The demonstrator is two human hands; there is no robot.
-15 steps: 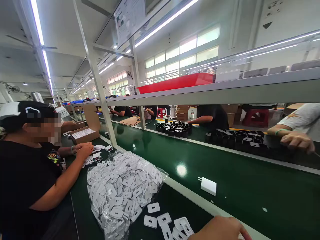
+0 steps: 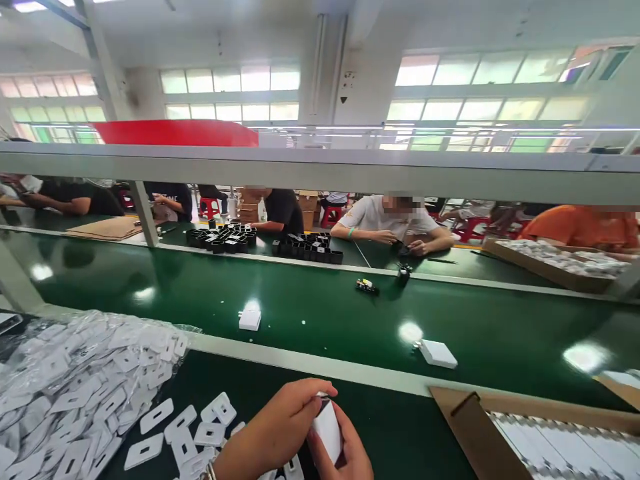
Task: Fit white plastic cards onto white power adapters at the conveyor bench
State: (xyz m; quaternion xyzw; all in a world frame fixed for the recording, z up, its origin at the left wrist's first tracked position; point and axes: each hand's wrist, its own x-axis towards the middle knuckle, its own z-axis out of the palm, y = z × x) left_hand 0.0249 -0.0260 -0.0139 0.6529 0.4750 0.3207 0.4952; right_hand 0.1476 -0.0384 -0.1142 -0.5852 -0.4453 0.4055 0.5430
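In front of me at the bottom middle, a white charger housing [image 2: 328, 432] stands tilted between my two hands. My right hand [image 2: 353, 447] is wrapped round its sides, thumb on one face and fingers on the other. From the left, my left hand [image 2: 285, 423] closes over the upper end, where a dark opening shows at the edge. Whether a small part sits under the left fingers is hidden. Left of my hands lie several loose white cover plates [image 2: 210, 433] with slots, beside a clear plastic bag [image 2: 90, 393] heaped with the same plates.
A cardboard box [image 2: 480, 433] with rows of white chargers stands at right. On the green belt [image 2: 320, 300] lie two white chargers [image 2: 438, 353] and a small circuit board [image 2: 367, 287]. Co-workers [image 2: 395, 220] sit opposite beneath a shelf [image 2: 320, 167], near black housings [image 2: 223, 237].
My view has swung to the right. Earlier only part of one hand showed at the bottom edge; now both hands are together on the white housing. The cardboard box has come into view.
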